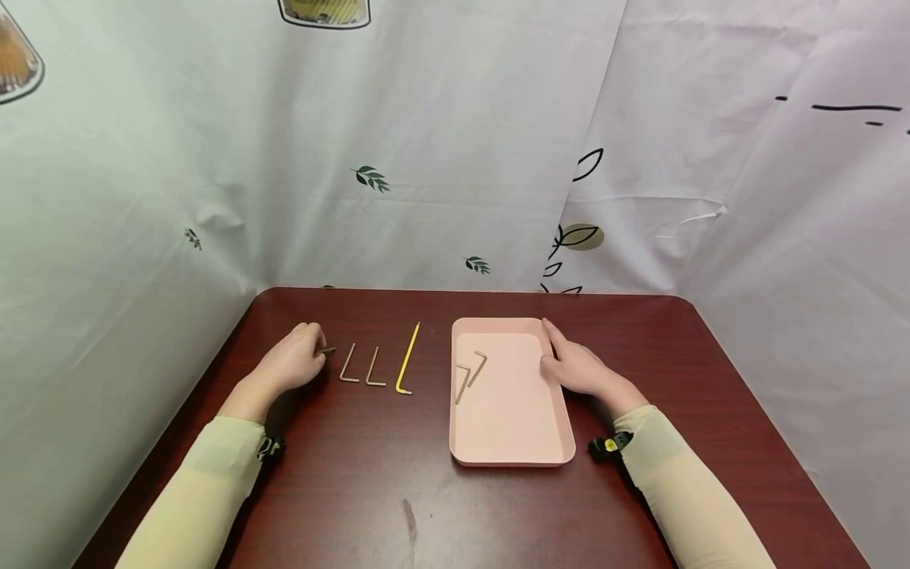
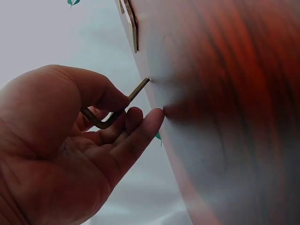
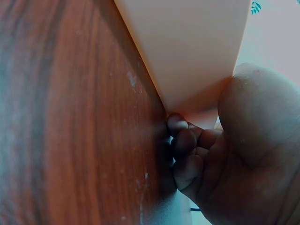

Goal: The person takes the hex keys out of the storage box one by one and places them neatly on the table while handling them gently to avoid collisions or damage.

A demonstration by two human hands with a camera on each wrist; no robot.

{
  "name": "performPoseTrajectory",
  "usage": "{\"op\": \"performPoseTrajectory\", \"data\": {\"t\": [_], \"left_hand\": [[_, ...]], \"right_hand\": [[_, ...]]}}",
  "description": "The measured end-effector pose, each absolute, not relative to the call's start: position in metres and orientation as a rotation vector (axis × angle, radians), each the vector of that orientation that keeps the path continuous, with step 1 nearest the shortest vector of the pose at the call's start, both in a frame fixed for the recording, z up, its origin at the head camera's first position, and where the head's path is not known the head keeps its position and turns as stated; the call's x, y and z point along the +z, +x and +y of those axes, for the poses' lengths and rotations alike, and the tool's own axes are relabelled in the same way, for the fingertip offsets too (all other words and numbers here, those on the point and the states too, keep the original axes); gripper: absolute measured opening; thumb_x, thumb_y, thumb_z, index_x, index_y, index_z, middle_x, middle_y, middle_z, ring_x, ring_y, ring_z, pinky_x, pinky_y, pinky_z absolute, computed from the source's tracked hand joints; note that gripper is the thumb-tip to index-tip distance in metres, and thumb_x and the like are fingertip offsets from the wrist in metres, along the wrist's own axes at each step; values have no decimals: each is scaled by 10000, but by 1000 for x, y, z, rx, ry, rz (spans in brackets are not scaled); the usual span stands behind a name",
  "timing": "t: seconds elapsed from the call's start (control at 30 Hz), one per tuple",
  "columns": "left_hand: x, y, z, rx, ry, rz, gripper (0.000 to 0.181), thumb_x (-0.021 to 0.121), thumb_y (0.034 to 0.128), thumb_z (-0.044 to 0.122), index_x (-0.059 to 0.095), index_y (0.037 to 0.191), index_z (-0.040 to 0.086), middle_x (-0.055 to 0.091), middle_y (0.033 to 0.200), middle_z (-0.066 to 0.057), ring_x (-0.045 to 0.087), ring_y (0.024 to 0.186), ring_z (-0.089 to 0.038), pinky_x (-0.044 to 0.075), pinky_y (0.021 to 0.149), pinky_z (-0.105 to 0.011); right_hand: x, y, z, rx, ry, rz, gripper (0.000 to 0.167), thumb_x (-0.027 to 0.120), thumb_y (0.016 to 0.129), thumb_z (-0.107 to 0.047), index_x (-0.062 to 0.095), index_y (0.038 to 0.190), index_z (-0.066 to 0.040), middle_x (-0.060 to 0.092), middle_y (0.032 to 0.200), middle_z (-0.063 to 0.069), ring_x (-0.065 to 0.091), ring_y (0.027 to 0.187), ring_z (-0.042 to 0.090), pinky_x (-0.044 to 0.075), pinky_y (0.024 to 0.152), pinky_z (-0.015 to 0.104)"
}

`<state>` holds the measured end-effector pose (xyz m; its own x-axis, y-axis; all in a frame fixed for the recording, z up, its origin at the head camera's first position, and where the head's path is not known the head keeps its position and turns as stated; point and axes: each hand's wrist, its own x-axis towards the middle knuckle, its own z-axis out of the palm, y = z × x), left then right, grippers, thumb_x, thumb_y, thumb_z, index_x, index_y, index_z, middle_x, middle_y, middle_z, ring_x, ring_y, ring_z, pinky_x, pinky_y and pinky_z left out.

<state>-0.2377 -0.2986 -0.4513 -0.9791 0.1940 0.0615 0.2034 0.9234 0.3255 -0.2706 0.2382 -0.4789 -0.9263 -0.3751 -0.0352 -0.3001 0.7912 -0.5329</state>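
Observation:
At the left of the table, my left hand (image 1: 293,359) pinches a bronze-coloured hex key (image 2: 138,90) between thumb and fingers; its free end points down at the tabletop. Two more L-shaped hex keys, one here (image 1: 347,363) and one beside it (image 1: 372,367), lie just right of that hand, followed by a longer yellow hex key (image 1: 407,358). My right hand (image 1: 583,370) holds the right side of a pink tray (image 1: 512,427), thumb at the rim and fingers curled against the outer wall. Inside the tray lie two hex keys, one (image 1: 464,385) overlapping the other (image 1: 479,371).
The dark red wooden table (image 1: 341,490) has rounded far corners. White printed cloth (image 1: 441,221) hangs behind it and along both sides. A dark smear (image 1: 408,518) marks the tabletop near the front.

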Motion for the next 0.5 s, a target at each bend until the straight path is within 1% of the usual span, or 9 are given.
{"op": "performPoseTrajectory", "data": {"t": [0.2,0.3,0.5], "left_hand": [[-451,-237,-298,-448,-320,-3072,84,643,934,-19,629,1017,-18,613,989,-187,600,875,-335,528,802,-541],[-449,-234,-298,-417,-321,-3080,85,638,915,-33,642,996,-9,615,974,-176,604,862,-329,533,784,-534],[-449,-234,-300,-413,-329,-3093,80,651,896,-32,651,969,0,628,962,-169,611,865,-336,533,790,-541]], "right_hand": [[-479,-270,238,-800,-545,2841,808,469,1061,-273,166,1764,-16,497,1637,321,656,1334,449,505,1097,631],[-478,-270,238,-808,-539,2838,809,476,1063,-272,165,1769,-29,505,1635,313,656,1336,444,505,1101,624],[-478,-270,238,-810,-544,2838,809,467,1063,-276,161,1766,-18,509,1624,328,662,1325,440,505,1097,626]]}}
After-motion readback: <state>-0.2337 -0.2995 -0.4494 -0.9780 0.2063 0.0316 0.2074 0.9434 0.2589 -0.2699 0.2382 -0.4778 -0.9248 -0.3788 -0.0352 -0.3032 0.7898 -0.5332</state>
